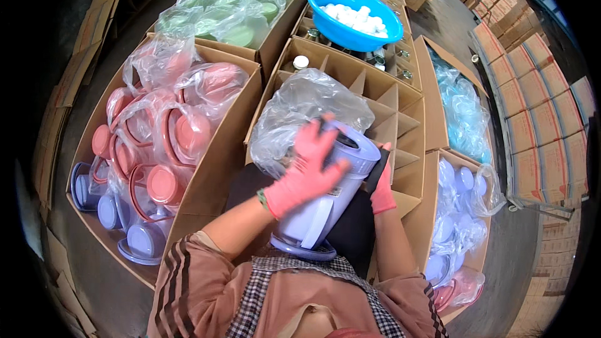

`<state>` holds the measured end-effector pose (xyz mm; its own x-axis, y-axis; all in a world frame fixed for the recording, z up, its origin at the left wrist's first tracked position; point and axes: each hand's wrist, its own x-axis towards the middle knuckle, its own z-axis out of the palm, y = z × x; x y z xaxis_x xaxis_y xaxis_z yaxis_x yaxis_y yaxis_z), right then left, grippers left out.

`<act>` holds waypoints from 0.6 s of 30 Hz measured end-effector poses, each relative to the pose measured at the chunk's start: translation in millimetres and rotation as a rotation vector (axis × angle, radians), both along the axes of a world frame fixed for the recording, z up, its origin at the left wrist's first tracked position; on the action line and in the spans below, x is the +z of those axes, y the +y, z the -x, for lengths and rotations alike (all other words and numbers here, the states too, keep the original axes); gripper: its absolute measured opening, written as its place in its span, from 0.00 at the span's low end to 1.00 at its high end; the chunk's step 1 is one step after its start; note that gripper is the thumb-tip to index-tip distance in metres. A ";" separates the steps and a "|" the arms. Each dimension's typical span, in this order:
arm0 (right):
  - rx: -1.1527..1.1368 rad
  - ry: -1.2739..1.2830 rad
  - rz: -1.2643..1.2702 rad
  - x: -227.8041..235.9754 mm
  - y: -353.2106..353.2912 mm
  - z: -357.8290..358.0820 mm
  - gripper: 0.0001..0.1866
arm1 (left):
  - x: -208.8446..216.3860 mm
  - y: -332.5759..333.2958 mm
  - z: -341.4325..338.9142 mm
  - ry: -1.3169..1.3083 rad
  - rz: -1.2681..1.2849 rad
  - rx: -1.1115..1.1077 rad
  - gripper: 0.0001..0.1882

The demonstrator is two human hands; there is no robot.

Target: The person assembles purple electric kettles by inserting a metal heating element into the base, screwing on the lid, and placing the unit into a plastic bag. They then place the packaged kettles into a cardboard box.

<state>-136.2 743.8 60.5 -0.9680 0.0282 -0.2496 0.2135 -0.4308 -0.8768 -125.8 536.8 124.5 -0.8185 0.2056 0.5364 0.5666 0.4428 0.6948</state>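
1. Far left: big carton (210,178) stuffed with bagged pink lidded containers (166,184), plus a few lavender ones nearest the person.
2. Behind it, another box of green stuff (241,36) in plastic.
3. Next, a crumpled clear bag (272,125) touching the left hand (307,159), which is pink-gloved, fingers spread over the jug's mouth end, not clenched.
4. Lavender jug (344,184) sits tilted over the lap, mouth pointing away, handle facing up.
5. Blue basin (350,40) of white caps (358,19) up top.
6. Right hand (383,191), also gloved, is gripping the jug's right side.
7. Divided carton (407,203) just beyond, then bagged teal things (463,116) and stacked boxes (544,112).
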 end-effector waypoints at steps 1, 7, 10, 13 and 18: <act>-0.026 0.157 -0.184 -18.1 9.5 -0.3 0.34 | -20.4 0.9 16.9 0.023 -0.094 0.132 0.28; 0.046 0.689 0.097 111.6 -22.3 -0.6 0.40 | 48.0 -17.3 -4.2 0.375 -0.190 -0.231 0.47; -0.022 0.638 0.091 143.7 -34.8 2.8 0.42 | 52.2 -33.2 19.7 0.534 0.136 -0.166 0.32; -0.154 0.646 -0.026 146.6 -44.5 9.2 0.44 | 47.3 -27.7 53.8 0.412 -0.015 -0.222 0.18; 0.055 1.097 -1.718 156.3 -63.4 46.5 0.46 | 7.9 -2.7 74.3 -0.664 -1.192 -0.486 0.21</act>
